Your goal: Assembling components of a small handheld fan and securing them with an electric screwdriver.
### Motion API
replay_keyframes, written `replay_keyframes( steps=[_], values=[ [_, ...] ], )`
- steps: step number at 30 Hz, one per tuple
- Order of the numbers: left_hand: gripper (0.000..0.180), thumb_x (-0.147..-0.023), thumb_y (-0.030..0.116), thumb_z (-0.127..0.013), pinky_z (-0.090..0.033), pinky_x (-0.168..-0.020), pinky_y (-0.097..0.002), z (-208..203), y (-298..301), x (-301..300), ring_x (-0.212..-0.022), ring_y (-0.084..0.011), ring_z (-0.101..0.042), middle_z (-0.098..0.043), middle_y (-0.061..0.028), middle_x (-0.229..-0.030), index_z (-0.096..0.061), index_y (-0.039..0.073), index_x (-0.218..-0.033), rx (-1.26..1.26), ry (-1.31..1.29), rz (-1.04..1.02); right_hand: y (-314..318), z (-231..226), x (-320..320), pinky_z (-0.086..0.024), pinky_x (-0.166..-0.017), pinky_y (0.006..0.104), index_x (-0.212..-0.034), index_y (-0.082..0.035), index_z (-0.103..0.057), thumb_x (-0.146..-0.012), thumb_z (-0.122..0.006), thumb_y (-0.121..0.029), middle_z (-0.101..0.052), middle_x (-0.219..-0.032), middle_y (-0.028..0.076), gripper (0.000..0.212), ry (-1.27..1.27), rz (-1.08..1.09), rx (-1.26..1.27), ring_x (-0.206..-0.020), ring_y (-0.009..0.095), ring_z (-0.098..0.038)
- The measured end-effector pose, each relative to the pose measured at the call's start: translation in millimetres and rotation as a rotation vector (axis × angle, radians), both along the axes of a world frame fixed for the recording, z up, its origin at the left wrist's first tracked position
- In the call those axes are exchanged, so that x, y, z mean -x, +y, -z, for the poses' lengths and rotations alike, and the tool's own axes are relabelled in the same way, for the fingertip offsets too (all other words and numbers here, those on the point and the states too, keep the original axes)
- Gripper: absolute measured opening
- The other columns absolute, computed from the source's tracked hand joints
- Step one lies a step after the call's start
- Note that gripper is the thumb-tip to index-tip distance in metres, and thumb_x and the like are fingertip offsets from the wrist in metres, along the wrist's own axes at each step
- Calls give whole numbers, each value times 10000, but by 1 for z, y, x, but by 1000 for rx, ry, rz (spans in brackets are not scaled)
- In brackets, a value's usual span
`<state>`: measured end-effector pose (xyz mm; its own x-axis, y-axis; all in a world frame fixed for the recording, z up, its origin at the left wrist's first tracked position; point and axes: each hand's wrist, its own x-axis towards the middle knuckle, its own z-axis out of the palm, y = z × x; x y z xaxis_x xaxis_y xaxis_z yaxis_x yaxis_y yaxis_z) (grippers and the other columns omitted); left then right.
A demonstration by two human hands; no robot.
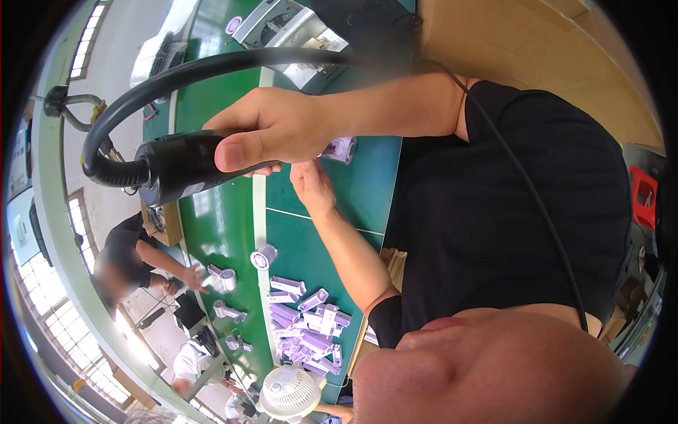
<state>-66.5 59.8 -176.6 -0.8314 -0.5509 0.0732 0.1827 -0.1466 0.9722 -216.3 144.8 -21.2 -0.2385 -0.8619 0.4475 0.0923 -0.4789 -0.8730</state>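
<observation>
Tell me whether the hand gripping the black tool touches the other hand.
Cannot tell. In the head view, the gripping hand overlaps the other hand; no gap or contact shows.

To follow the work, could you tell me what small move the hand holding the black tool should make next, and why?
Probably lower the black tool toward the purple-and-white cylinder. The right hand grips the tool above the green table, the left hand lies beside that cylinder, and the tool's front end is hidden.
</observation>
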Motion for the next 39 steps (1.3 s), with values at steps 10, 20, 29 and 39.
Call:
replay_keyframes(
  steps=[10,20,29,39],
  values=[
    [473,-1098,309,-573,-505,-1085,-406,-9,-40,19,-1235,-267,-649,-679,-189,-1298,-619,-92,-1344,309,-114,87,29,-57,39,-487,-565,247,-1277,-16,-664,-1087,-414,-606,-609,-774,21,668,-173,158,476,-592,83,-558],
    [453,-1056,336,-645,-576,-883,-326,-44,-220,67,-1040,-204,-727,-765,-147,-1152,-710,-60,-1267,474,-139,-613,69,12,72,-544,-723,279,-1368,114,-485,-1007,-435,-738,-674,-922,138,926,-20,93,614,-778,160,-667],
    [604,-1027,335,-582,-468,-1099,-448,-5,-275,-11,-1311,-408,-601,-597,-268,-1446,-513,-71,-1469,855,-633,-865,53,92,80,-505,-896,274,-1436,62,-508,-1058,-630,-430,-674,-1091,69,633,198,700,333,-981,107,-625],
    [706,-807,253,-843,-496,-1015,-476,16,-180,-44,-1154,-434,-629,-647,-259,-1244,-565,-8,-1401,1067,-657,-806,30,90,36,-489,-1038,418,-1221,84,-543,-800,-707,119,-564,-1256,240,453,344,1259,923,-1150,339,-608]
  ],
)
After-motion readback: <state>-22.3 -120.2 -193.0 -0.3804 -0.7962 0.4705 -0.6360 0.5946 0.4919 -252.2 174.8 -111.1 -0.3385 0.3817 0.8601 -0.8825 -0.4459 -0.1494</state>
